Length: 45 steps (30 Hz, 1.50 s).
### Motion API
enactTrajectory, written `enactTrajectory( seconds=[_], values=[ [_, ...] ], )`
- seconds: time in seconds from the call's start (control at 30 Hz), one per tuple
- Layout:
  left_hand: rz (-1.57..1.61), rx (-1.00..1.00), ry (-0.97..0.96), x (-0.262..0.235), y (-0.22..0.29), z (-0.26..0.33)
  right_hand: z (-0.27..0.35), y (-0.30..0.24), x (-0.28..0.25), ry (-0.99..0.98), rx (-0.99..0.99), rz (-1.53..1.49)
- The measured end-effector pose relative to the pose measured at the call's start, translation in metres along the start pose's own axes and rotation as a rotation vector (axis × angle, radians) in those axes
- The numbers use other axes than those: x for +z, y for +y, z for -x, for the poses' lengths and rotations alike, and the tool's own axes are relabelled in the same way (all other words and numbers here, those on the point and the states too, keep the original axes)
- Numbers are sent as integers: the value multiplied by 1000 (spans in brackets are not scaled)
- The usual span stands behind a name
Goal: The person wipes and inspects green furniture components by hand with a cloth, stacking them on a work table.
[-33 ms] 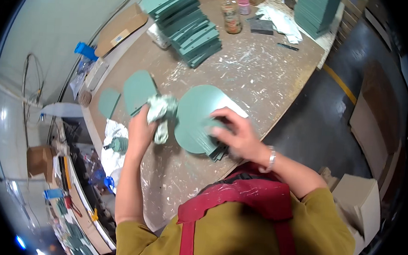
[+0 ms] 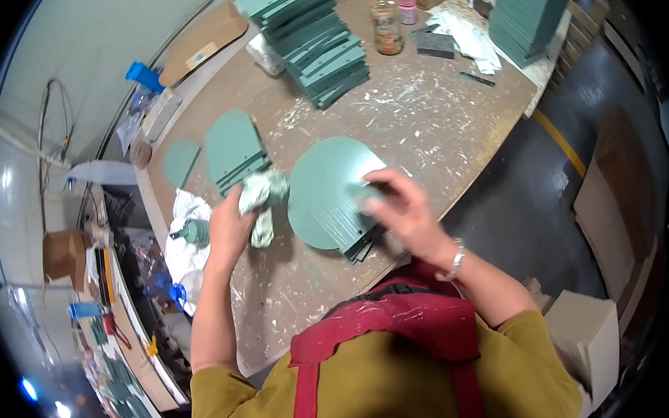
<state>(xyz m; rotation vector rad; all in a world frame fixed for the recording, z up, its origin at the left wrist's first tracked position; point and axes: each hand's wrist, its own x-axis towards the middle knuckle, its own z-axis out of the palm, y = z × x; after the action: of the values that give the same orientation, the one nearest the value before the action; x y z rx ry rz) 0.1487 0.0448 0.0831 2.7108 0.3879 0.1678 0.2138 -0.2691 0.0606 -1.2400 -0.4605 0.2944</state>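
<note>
My left hand (image 2: 228, 226) is closed around a crumpled, green-stained white rag (image 2: 260, 194), which rests on the table just left of a stack of green panels with rounded tops (image 2: 323, 201). My right hand (image 2: 402, 209) lies on the right side of that stack's top panel. Its fingers press down on the panel and are slightly blurred. The stack's dark lower edges (image 2: 363, 244) stick out beneath my right hand, near the table's front edge.
A second stack of rounded green panels (image 2: 235, 151) and a small single one (image 2: 179, 161) lie to the left. Piles of green rectangular boards (image 2: 313, 34) sit at the back, with a bottle (image 2: 386, 19), a pink-lidded jar (image 2: 405, 7) and another green stack (image 2: 526, 18). A white box (image 2: 585, 336) stands on the floor to the right.
</note>
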Motion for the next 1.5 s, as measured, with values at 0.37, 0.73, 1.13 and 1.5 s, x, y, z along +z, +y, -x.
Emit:
enactTrajectory(
  seconds=[0.37,0.73,1.13,1.5],
  values=[
    [249,-94,-179,-4,51,108,-45,13,-58,128,311,-453],
    [121,-236,90,92,131,83,-74,15,-56,-134,441,-470],
    [568,-352,536,51,145,61,-100,-11,-27,-285,405,-527],
    [984,-396,623,11,-86,-94,-132,1,-41,-143,378,-426]
  ],
)
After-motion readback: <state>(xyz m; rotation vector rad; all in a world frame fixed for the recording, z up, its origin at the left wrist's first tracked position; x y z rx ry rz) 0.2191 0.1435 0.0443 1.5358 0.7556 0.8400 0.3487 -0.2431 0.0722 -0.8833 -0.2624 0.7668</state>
